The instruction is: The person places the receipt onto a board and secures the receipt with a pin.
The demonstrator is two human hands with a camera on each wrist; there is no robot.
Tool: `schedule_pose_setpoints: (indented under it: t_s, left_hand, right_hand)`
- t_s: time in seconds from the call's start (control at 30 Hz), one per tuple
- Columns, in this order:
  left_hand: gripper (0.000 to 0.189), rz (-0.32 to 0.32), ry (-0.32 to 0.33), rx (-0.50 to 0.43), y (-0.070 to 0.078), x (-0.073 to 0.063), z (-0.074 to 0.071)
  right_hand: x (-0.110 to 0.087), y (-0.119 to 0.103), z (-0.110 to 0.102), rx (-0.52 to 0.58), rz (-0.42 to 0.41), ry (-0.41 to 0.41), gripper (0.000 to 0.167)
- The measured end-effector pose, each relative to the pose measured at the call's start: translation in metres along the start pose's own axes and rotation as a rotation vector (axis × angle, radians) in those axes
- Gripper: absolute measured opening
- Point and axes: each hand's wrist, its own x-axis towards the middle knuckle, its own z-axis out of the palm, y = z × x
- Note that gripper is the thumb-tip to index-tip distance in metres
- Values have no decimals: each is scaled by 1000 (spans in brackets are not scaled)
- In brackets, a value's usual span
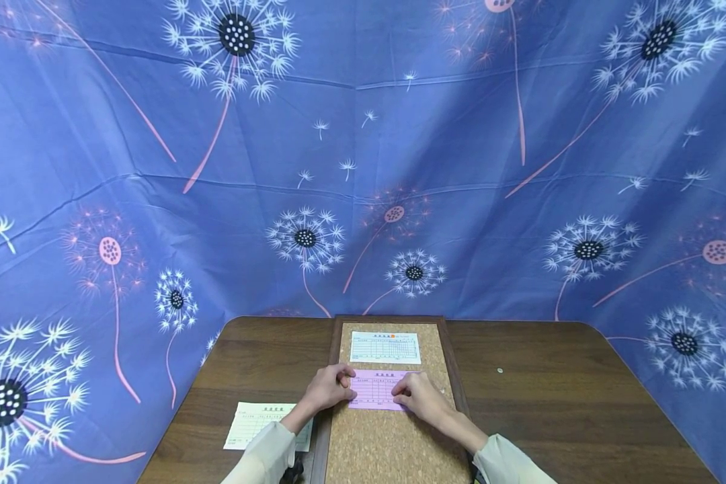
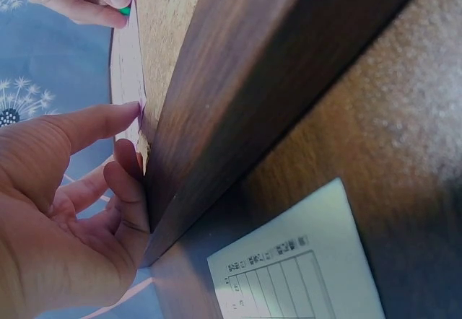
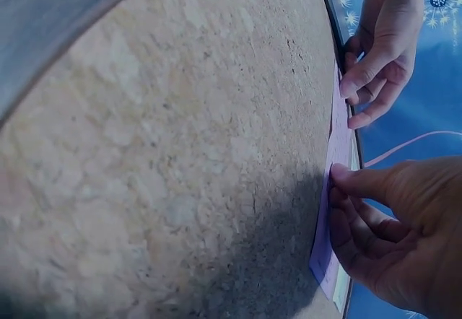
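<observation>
A pink printed slip (image 1: 375,395) lies across the cork board (image 1: 387,440), below a white printed slip (image 1: 369,348). My left hand (image 1: 329,386) is at the pink slip's left edge, thumb and forefinger spread apart and resting on it. In the left wrist view, that hand's thumb (image 2: 108,123) presses at the paper's edge. Over the right part of the pink slip, my right hand (image 1: 423,398) pinches a small green push pin (image 2: 125,10), mostly hidden by the fingertips. The right wrist view shows the same hand (image 3: 390,225) against the slip; the pin's point is hidden.
A raised wooden frame (image 2: 216,95) borders the board. Left of it, a pale green printed slip (image 1: 248,427) lies on the brown table (image 1: 556,403), partly under my left sleeve. An orange spot (image 1: 392,335) marks the white slip's top edge. Blue patterned cloth (image 1: 363,148) hangs behind.
</observation>
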Motion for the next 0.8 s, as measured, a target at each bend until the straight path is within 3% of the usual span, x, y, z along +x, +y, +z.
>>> schedule_pose_setpoints:
  t_s: [0.43,0.8]
  left_hand:
    - [32,-2,2,-8,-3,2,1]
    - [32,-2,7,-3,-2,1,1]
  right_hand:
    - [1,-7,-1,-116,-30,11,6]
    - [2,3,1,0,-9,31,7]
